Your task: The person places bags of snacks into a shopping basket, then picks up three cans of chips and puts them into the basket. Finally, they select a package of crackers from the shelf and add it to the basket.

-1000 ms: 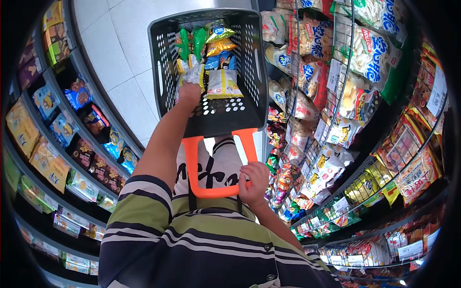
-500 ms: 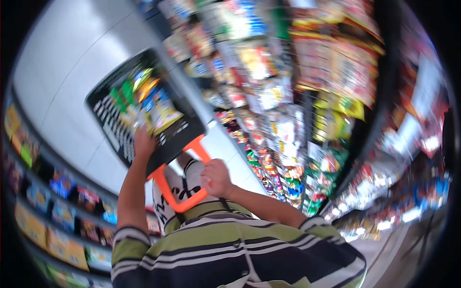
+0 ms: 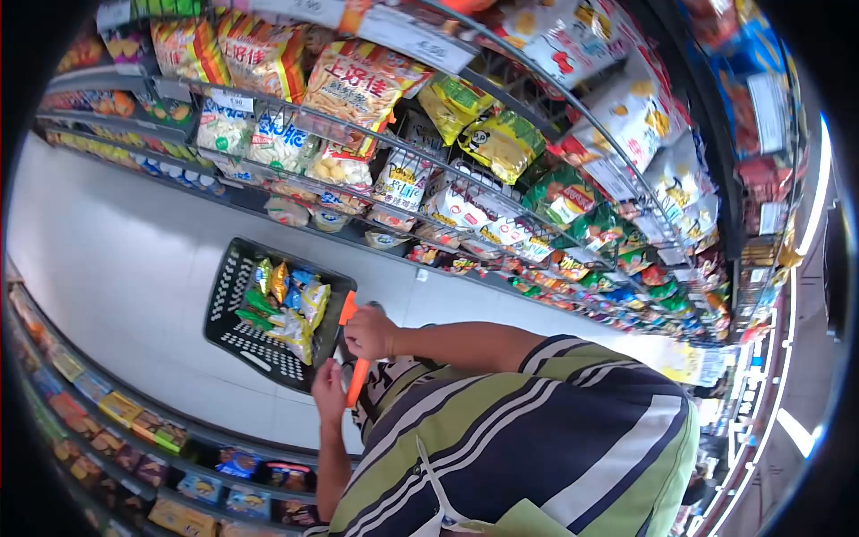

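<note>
A dark green shopping basket [image 3: 234, 291] with slotted walls hangs or stands in front of me. Several snack bags [image 3: 286, 304] in green, yellow, orange and blue packaging lie inside it. My right hand [image 3: 369, 331] is wrapped around the orange basket handle [image 3: 358, 380] near its upper end. Beside the handle, close to the basket's near rim, is my left hand [image 3: 328, 387] with its fingers curled in. Whether anything is in those fingers is hidden.
A long shelf of bagged snacks runs along the far and right side, with chip bags [image 3: 358, 85] and price tags [image 3: 420, 45]. Another shelf with boxed goods [image 3: 125, 410] curves along the lower left. Pale tiled floor [image 3: 98, 224] lies between them.
My left hand has come out of the basket, back beside the handle. My right hand still grips the handle. The view has turned, so the snack shelf now spans the top.
</note>
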The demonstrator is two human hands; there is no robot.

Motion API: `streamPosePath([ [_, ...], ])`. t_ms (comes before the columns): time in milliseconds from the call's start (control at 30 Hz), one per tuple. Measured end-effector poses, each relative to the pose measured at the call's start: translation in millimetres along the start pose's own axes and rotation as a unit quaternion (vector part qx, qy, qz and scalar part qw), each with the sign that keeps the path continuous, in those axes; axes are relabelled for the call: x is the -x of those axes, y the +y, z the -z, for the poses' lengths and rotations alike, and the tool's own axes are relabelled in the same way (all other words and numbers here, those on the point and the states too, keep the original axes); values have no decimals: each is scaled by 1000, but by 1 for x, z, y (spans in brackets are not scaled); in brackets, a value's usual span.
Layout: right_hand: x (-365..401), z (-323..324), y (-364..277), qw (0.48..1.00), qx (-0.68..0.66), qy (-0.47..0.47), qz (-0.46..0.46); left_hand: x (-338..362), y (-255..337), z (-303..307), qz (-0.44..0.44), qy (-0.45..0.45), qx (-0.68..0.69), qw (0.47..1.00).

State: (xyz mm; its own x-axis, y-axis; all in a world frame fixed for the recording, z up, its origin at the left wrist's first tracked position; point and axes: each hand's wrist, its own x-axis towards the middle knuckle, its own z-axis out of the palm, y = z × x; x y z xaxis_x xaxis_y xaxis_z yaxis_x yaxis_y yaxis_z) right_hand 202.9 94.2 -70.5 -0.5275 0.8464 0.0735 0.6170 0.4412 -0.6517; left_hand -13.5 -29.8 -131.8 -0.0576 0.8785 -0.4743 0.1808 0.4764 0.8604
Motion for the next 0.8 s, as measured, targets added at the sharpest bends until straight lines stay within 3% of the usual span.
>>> streamPosePath([
  [100,-7,-3,2,1000,-11,8,-10,34,84,-8,38,-75,-26,996],
  [133,-9,-7,5,1000,-16,10,-11,34,65,-20,-100,-26,-106,989],
  [200,-11,-9,11,1000,-18,-7,-21,45,96,-32,-78,13,-236,969],
  [300,-12,-13,11,999,-8,-21,-33,31,73,-45,-73,75,-339,935],
  [600,-7,-7,2,996,54,-12,-72,30,67,-48,-25,74,-359,930],
  [800,7,1,-1,993,105,-27,-35,34,74,-54,-9,90,-358,929],
])
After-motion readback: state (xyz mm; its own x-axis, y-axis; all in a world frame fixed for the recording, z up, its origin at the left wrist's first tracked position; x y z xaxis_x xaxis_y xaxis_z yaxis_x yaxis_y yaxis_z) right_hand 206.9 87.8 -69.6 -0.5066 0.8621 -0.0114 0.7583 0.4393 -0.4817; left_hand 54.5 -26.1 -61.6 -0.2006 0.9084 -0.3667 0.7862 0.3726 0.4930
